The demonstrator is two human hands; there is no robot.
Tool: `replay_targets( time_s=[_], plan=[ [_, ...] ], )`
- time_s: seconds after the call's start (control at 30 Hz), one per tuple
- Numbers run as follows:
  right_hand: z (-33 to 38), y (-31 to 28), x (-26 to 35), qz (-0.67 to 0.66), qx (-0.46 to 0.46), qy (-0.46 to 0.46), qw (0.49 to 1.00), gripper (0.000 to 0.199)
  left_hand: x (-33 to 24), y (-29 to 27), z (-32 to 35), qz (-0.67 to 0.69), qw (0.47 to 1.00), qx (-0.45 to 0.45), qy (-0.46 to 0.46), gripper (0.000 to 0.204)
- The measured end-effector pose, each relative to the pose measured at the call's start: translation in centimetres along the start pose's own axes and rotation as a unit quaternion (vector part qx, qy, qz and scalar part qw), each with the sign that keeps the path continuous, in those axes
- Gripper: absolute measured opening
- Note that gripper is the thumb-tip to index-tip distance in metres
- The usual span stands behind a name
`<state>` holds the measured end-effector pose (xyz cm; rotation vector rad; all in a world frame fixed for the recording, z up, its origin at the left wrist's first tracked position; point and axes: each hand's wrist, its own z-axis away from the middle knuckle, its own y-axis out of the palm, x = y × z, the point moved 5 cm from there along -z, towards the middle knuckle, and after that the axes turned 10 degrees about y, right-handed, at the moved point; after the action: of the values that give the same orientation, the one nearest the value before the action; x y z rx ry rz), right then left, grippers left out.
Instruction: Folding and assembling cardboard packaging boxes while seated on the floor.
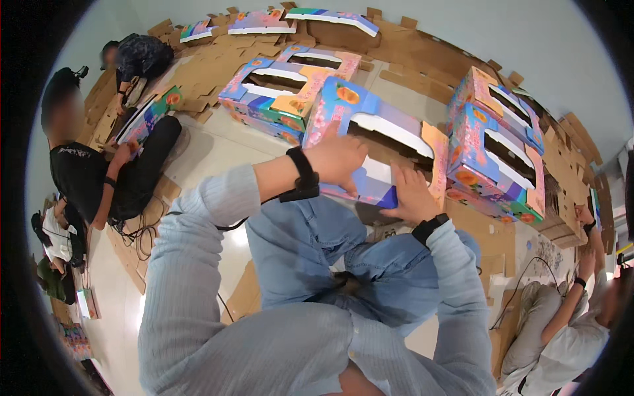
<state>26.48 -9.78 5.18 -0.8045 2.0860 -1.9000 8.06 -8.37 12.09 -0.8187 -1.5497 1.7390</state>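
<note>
A colourful cardboard gift box [343, 99] with peach pictures, pink and blue sides and a wide cut-out in its top stands in front of my knees. My left hand [338, 162] grips its near left part, thumb down over the front and fingers by the opening's edge. At the near right, my right hand [415, 195] holds the front panel, its fingertips on the white rim flap [376, 173] and the thumb low beside the blue corner. My palms hide part of the front side. Both wrists wear black straps.
Similar boxes stand stacked to the left [264, 86] and right [495, 145]. Flattened cardboard [422, 46] lines the wall behind. A person in black [86, 158] at left handles another box; a person in light clothing [561, 336] sits at right. Cables [142, 231] lie on the floor.
</note>
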Motion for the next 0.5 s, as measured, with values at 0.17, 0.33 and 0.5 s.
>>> replay_targets(
  time_s=[0.17,0.33,0.5],
  plan=[
    [0.4,-2.1,2.3,-0.038,-0.028,-0.036,0.998,0.108,-1.3,-2.9,2.4,-0.019,0.999,-0.03,0.012,0.074],
    [1.2,-5.4,6.3,-0.052,-0.037,-0.087,0.994,0.11,-2.7,-5.5,8.2,-0.01,0.997,-0.078,0.007,0.076],
    [3.3,-8.6,11.0,0.023,0.035,-0.117,0.992,0.108,-4.8,-5.0,12.7,0.047,0.998,-0.026,-0.031,0.084]
  ],
)
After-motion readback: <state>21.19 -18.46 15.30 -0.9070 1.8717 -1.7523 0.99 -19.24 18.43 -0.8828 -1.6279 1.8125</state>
